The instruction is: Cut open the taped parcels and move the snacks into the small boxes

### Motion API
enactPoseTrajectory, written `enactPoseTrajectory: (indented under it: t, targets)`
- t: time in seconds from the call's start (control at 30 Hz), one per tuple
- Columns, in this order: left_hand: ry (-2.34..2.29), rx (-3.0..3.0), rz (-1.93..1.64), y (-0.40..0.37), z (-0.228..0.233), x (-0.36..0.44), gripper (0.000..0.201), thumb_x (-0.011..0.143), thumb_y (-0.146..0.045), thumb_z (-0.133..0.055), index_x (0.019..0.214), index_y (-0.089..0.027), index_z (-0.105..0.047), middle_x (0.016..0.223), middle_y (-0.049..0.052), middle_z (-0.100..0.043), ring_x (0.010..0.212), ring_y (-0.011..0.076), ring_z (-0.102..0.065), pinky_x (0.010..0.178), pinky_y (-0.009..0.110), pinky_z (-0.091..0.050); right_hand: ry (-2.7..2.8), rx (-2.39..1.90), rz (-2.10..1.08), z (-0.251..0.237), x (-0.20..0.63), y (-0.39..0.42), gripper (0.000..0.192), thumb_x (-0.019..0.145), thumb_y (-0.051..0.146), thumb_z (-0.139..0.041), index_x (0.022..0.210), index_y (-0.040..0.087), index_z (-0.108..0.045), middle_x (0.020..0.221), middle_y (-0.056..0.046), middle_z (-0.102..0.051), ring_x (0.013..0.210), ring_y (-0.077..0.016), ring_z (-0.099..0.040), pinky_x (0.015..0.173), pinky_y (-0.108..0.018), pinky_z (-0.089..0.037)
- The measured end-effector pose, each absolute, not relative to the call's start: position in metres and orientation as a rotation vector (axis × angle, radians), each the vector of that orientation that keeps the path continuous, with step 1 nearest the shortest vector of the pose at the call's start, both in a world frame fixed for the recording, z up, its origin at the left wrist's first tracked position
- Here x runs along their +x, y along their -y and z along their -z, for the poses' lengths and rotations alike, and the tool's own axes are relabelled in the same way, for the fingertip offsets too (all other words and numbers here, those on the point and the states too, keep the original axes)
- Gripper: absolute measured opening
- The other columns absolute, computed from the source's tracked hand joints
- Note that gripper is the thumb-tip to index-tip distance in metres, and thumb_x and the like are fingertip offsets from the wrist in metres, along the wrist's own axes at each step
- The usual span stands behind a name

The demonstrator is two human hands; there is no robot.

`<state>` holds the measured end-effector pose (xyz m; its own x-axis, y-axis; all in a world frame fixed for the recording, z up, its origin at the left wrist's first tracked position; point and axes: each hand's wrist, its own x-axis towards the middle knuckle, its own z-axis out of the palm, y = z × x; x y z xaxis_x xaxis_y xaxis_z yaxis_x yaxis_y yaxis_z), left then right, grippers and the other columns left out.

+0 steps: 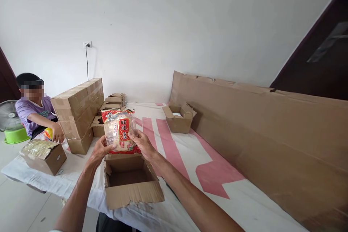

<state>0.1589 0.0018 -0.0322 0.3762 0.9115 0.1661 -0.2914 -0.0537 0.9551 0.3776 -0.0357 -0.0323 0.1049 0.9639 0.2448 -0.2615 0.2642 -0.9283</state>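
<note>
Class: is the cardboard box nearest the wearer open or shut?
Open: the box has its flaps spread, showing a bare inside.

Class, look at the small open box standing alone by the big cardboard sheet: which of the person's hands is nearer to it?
Right. The right hand grips the snack bag's side facing the small open box; the left hand holds the bag's far side.

The open box (130,179) gapes upward, unblocked from above. Stacked cartons (78,112) wall the left; a tall cardboard sheet (261,130) walls the right. Between them the worktop (190,159) lies bare up to a small open carton (178,119).
</note>
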Motion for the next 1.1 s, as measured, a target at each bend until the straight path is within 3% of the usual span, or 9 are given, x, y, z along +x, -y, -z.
enactPoseTrajectory:
  t: [0.23,0.43,0.67,1.1]
  targets:
    - [-0.693,1.260,-1.076,-0.014,0.047,0.162,0.066,0.043,-0.031,-0.107,0.099,-0.013,-0.078,0.089,0.009,-0.084,0.082,0.0274,-0.080,0.078,0.036,-0.063,1.088,-0.852,-1.158,0.046,0.380,0.023,0.059,0.068,0.068,-0.088,0.089,0.018,-0.065,0.079,0.001,-0.070,0.069,-0.0154,-0.064,0.067,-0.030,-0.054]
    - [-0.716,1.245,-1.091,-0.016,0.054,0.164,0.066,0.039,-0.035,-0.107,0.093,-0.013,-0.078,0.082,0.009,-0.083,0.078,0.0289,-0.080,0.075,0.038,-0.063,1.079,-0.816,-1.163,0.053,0.377,0.021,0.061,0.065,0.071,-0.088,0.091,0.019,-0.069,0.084,-0.002,-0.075,0.075,-0.0190,-0.068,0.075,-0.035,-0.058]
    - [-0.708,1.265,-1.224,-0.021,0.031,0.164,0.062,0.048,-0.031,-0.105,0.100,-0.015,-0.076,0.091,0.006,-0.084,0.079,0.0235,-0.078,0.077,0.035,-0.063,1.087,-0.743,-1.092,0.032,0.379,0.024,0.056,0.071,0.063,-0.089,0.106,0.024,-0.071,0.110,-0.005,-0.080,0.099,-0.0256,-0.072,0.087,-0.038,-0.060]
    - [-0.693,1.316,-1.262,-0.016,0.003,0.173,0.056,0.049,-0.030,-0.104,0.096,-0.016,-0.076,0.088,0.004,-0.083,0.077,0.0224,-0.077,0.076,0.035,-0.063,1.109,-0.710,-1.035,0.018,0.385,0.025,0.054,0.073,0.065,-0.086,0.106,0.025,-0.071,0.108,-0.004,-0.080,0.100,-0.0271,-0.072,0.090,-0.041,-0.060]
